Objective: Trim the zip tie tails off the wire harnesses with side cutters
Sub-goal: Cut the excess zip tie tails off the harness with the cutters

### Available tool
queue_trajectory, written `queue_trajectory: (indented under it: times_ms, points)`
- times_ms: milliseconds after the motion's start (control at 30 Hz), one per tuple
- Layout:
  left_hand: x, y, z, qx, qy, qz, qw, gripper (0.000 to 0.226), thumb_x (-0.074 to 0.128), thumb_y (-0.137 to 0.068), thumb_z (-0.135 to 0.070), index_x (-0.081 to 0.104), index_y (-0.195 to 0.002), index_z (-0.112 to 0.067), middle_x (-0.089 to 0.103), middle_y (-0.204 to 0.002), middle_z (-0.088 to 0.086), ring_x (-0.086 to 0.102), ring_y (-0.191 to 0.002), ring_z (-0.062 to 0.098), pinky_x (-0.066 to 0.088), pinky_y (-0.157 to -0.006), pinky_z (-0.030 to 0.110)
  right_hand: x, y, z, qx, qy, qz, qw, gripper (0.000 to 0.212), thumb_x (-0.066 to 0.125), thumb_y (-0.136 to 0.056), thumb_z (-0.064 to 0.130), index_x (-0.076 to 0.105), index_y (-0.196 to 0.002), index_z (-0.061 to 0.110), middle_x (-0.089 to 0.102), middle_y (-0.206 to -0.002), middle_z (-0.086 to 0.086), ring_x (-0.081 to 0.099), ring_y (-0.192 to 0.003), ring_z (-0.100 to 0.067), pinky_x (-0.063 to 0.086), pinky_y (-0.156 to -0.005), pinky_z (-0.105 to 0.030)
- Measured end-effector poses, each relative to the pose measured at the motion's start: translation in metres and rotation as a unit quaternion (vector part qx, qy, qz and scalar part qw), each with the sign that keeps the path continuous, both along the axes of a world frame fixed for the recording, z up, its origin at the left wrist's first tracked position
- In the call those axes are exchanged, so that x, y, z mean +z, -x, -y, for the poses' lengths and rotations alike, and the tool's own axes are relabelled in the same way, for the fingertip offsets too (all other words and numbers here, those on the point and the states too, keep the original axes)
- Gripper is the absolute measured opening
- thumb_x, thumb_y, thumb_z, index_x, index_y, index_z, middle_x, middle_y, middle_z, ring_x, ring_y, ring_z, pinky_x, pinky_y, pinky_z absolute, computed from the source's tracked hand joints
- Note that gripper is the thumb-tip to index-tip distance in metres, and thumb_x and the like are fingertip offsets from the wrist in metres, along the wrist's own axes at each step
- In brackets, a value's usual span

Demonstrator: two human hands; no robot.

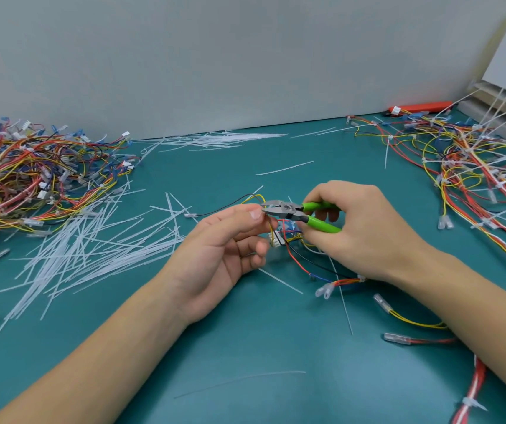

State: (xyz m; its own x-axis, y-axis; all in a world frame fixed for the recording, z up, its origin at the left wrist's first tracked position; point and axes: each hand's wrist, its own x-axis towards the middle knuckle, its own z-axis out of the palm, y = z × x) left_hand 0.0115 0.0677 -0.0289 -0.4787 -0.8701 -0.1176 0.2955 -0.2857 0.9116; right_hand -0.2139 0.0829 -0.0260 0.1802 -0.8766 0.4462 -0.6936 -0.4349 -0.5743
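Note:
My right hand (pixel 358 231) grips green-handled side cutters (pixel 294 212) at the middle of the teal mat. The cutter jaws point left and sit right at my left thumb tip. My left hand (pixel 227 258) pinches a wire harness (pixel 294 255) between thumb and fingers, just above the mat. The harness's red, yellow, blue and black wires trail down and right under my right hand to clear terminals (pixel 325 290). One black wire (pixel 215 212) runs off to the left. The zip tie at the jaws is too small to make out.
A heap of harnesses (pixel 31 175) lies at the left, another with long zip tie tails (pixel 475 166) at the right. Cut white tails (pixel 92 249) are strewn left of my hands and near the wall (pixel 230 139). A red tool (pixel 423 107) lies at the back right.

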Motion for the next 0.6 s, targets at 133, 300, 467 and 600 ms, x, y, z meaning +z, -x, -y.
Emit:
queue_trajectory:
  times_ms: [133, 300, 467, 600]
  points:
    - [-0.0006, -0.0002, -0.0004, 0.0, 0.005, 0.004, 1.0, 0.016, 0.069, -0.088, -0.024, 0.075, -0.099, -0.015, 0.072, -0.092, 0.002, 0.057, -0.062, 0.012, 0.051, -0.061, 0.023, 0.0002, -0.0014, -0.0001, -0.001, 0.001, 0.0, 1.0, 0.015, 0.079, -0.083, 0.024, 0.065, -0.082, 0.03, 0.061, -0.074, 0.01, 0.057, -0.073, -0.013, 0.049, -0.071, -0.039]
    - [-0.0004, 0.0002, -0.0007, -0.001, 0.005, 0.004, 1.0, 0.011, 0.07, -0.088, -0.025, 0.076, -0.094, -0.019, 0.072, -0.093, 0.002, 0.057, -0.062, 0.012, 0.051, -0.062, 0.023, -0.0017, 0.0002, 0.0015, -0.021, -0.01, 0.001, 1.0, 0.017, 0.077, -0.084, 0.03, 0.065, -0.074, 0.023, 0.059, -0.062, 0.002, 0.052, -0.062, -0.018, 0.048, -0.059, -0.042]
    - [0.0008, 0.0007, -0.0018, -0.003, 0.007, 0.003, 1.0, 0.008, 0.071, -0.088, -0.025, 0.078, -0.089, -0.021, 0.073, -0.094, 0.001, 0.057, -0.06, 0.012, 0.052, -0.061, 0.023, -0.0003, -0.0013, 0.0008, -0.032, 0.003, -0.007, 0.999, 0.02, 0.071, -0.082, 0.038, 0.061, -0.072, 0.024, 0.054, -0.06, 0.001, 0.048, -0.06, -0.018, 0.046, -0.056, -0.042]
    - [0.0005, -0.0007, -0.0017, 0.001, 0.005, -0.003, 1.0, 0.008, 0.071, -0.089, -0.023, 0.077, -0.092, -0.019, 0.073, -0.094, 0.002, 0.057, -0.06, 0.011, 0.051, -0.061, 0.023, -0.0012, -0.0018, 0.0004, -0.023, -0.003, -0.006, 1.0, 0.017, 0.078, -0.083, 0.03, 0.065, -0.075, 0.024, 0.056, -0.063, 0.007, 0.05, -0.062, -0.012, 0.04, -0.057, -0.033]
